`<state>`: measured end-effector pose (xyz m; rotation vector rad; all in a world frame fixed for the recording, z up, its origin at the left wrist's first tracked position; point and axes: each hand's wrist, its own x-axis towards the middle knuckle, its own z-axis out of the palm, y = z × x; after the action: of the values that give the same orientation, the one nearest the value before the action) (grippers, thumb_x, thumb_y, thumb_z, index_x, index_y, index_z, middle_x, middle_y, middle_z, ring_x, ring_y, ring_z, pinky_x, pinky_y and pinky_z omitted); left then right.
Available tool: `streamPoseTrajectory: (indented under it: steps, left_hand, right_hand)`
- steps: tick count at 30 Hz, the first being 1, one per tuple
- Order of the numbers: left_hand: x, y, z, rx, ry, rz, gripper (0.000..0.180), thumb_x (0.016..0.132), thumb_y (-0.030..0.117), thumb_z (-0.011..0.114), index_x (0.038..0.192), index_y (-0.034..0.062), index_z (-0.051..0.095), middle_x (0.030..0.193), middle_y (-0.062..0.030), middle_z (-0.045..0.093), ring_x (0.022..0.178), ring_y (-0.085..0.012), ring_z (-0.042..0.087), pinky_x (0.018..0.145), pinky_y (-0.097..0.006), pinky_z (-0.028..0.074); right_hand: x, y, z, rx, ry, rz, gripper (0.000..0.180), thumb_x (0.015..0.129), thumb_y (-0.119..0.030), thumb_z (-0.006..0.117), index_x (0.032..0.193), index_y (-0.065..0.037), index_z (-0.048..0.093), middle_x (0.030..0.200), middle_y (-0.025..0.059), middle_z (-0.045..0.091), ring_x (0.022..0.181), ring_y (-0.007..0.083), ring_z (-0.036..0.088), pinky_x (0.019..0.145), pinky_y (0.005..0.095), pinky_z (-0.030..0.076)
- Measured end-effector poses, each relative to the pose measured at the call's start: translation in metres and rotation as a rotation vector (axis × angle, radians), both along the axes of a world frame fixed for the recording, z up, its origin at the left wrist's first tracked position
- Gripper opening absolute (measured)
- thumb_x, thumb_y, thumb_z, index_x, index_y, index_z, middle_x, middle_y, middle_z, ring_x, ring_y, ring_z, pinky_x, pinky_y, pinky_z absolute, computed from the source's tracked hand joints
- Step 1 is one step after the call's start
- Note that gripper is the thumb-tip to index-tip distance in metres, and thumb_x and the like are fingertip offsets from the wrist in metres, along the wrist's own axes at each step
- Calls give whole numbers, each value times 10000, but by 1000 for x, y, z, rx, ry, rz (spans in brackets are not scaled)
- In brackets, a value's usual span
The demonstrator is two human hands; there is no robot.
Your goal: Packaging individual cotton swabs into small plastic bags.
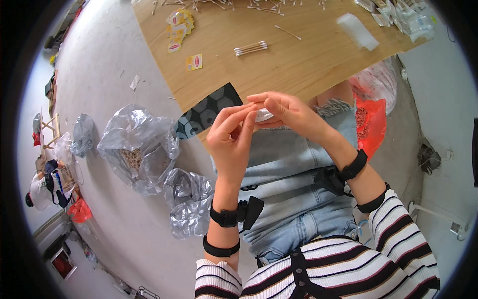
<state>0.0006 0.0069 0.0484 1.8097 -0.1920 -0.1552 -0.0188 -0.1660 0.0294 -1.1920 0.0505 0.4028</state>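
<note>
Just past the table's near edge, over my lap, my left hand [233, 132] and my right hand [288, 113] meet with fingers closed. Between them is a small clear plastic bag [263, 116], pinched by both; fingers cover most of it, so its contents cannot be made out. Ahead of my hands, a small bundle of cotton swabs [251, 48] lies on the wooden table [219, 70]. A single cotton swab [288, 33] rests beyond it. To the left are a lone yellow and white card [194, 62] and an overlapping pile of similar cards [179, 27].
Many loose swabs [271, 10] are scattered along the far part of the table. Flat clear bags [357, 31] and filled packets [406, 20] sit at the right. A dark patterned sheet [211, 110] overlaps the near edge. Large plastic sacks [137, 144] stand on the floor at left.
</note>
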Motion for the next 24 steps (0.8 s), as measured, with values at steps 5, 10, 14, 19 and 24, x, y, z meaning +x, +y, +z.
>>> streamPoseTrajectory:
  steps: [5,10,14,19,24]
  left_hand:
    - [4,7,-6,-115,-18,-184,202,871,-19,678,1071,-6,701,1039,-46,666,744,-54,585,597,-183,462]
    - [7,7,-23,-234,4,-164,237,852,-52,685,1084,-5,694,1041,-61,664,766,-66,594,599,-187,472]
    - [12,9,-27,-180,-44,-104,183,859,-50,678,1035,-10,709,1010,-76,671,768,-76,607,595,-195,486]
    - [11,-1,-21,-216,-39,-42,135,869,-44,668,994,-22,712,994,-81,681,769,-79,614,598,-200,497]
    - [12,-3,-23,-373,35,-32,127,872,-38,668,994,-26,700,1014,-71,686,791,-85,625,619,-204,510]
  right_hand:
    - [3,-4,2,143,81,29,636,966,-474,542,1349,28,465,1214,118,593,1102,170,619,935,308,532]
    - [0,-1,7,65,-49,20,469,962,-249,593,1349,-7,486,1258,122,591,1081,182,633,939,325,532]
    - [1,3,-4,54,-126,-144,310,900,-49,655,1204,-12,607,1174,102,633,989,140,653,860,271,565]
    - [4,8,-9,-11,-219,-292,120,897,0,640,1014,15,660,1129,106,655,919,120,660,804,253,575]
    - [5,10,-12,-78,-270,-346,83,896,-4,643,975,20,656,1088,94,675,877,107,665,756,230,569]
